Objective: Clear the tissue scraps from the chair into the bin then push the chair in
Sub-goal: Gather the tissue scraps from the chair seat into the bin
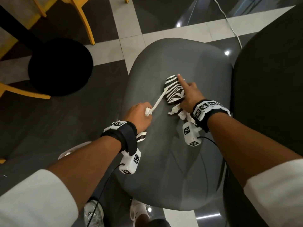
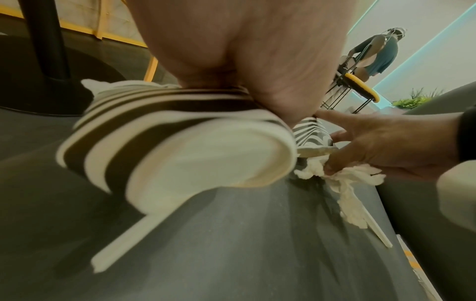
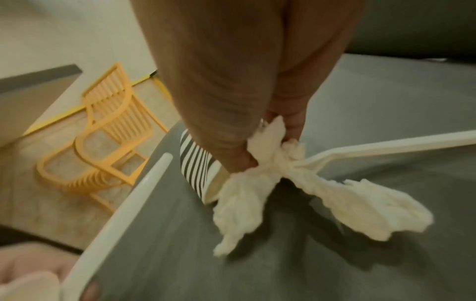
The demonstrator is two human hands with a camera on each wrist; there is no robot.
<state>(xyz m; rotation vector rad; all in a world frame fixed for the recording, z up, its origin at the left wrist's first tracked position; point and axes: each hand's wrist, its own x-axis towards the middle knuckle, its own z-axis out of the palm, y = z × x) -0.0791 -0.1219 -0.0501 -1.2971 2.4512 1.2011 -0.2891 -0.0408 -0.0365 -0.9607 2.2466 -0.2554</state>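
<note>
The right hand [image 1: 190,97], at centre right of the head view, pinches crumpled white tissue scraps [image 1: 177,112] in its curled fingers while the index finger points straight out along a zebra-striped paper piece [image 1: 173,90]. In the right wrist view the tissue [image 3: 257,183] hangs in bunches from the fingertips, down to the seat. The left hand [image 1: 139,117], just left of centre, is closed around a white stick [image 1: 159,102] and a small wad of tissue; striped paper [image 2: 165,146] is also held under its palm. Everything sits over the grey chair [image 1: 172,153] seat. A black round table base [image 1: 60,68] and yellow chair legs [image 1: 85,18] fill the upper left.
</note>
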